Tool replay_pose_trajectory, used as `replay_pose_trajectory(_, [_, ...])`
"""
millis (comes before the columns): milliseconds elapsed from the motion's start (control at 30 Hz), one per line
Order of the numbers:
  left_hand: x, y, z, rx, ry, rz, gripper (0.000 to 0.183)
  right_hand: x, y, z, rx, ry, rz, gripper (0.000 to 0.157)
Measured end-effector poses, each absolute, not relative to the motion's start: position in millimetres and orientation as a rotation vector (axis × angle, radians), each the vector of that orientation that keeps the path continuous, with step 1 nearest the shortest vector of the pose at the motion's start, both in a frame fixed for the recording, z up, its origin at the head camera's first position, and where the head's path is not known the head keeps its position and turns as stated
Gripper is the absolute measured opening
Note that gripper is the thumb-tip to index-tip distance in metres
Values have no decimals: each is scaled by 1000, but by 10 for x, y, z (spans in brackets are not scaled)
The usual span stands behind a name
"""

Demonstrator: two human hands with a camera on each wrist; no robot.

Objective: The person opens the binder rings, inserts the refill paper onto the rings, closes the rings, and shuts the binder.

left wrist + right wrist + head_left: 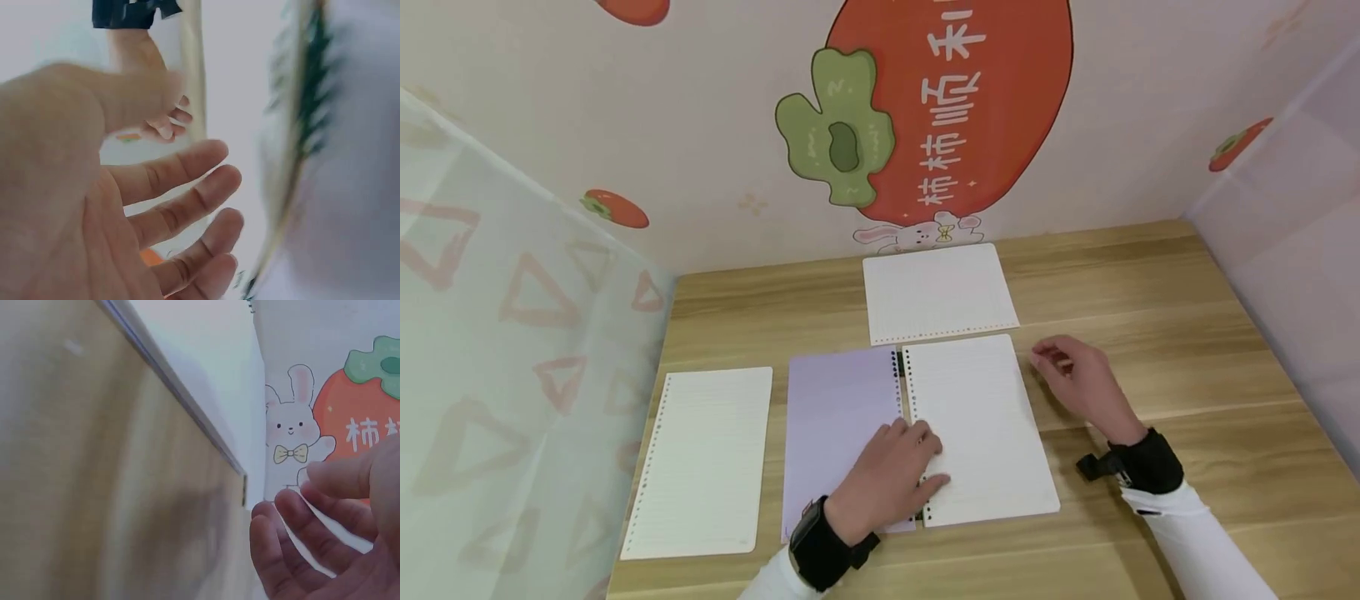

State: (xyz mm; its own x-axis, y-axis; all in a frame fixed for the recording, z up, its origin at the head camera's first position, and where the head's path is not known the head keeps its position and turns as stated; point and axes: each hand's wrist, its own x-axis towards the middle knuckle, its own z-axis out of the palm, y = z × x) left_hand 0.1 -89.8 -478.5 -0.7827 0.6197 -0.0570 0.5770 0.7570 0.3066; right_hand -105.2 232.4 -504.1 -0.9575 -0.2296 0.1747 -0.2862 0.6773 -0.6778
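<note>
A loose-leaf notebook lies unfolded, its purple cover (835,408) on the left and a stack of white punched pages (981,425) on the right. Over the binding rings (900,364) my left hand (891,471) reaches, fingers relaxed and partly across the pages' holed edge. In the left wrist view nothing is between those fingers (200,187), and the green binding rings (315,87) are blurred beside them. Just off the upper right edge of the pages, my right hand (1081,379) hovers with loosely bent fingers, holding nothing.
To the left of the notebook lies a lined punched sheet (707,462). Another white punched sheet (938,293) lies behind it, close to the patterned back wall (722,125). Wood-grain tabletop (1210,350) extends to the right, with pale side panels at both ends.
</note>
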Motion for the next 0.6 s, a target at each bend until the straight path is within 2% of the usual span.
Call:
replay_pose_trajectory(167, [-435,-823,-4685,868,2973,286,46,-1385,2123,-5033,740,-2889,1007,35])
replay_pose_trajectory(267, [-638,-785,-4680,794,3076,200,50,-1491,2011,-5081,830,-2978,906,46])
replay_pose_trajectory(433, [-883,-692,-4730,584,3057,209,57,-1535,1927,-5153,858,-3050,808,58])
replay_pose_trajectory(600, [-1044,-615,-4801,427,2930,243,59,-1554,1935,-5158,865,-3027,758,58])
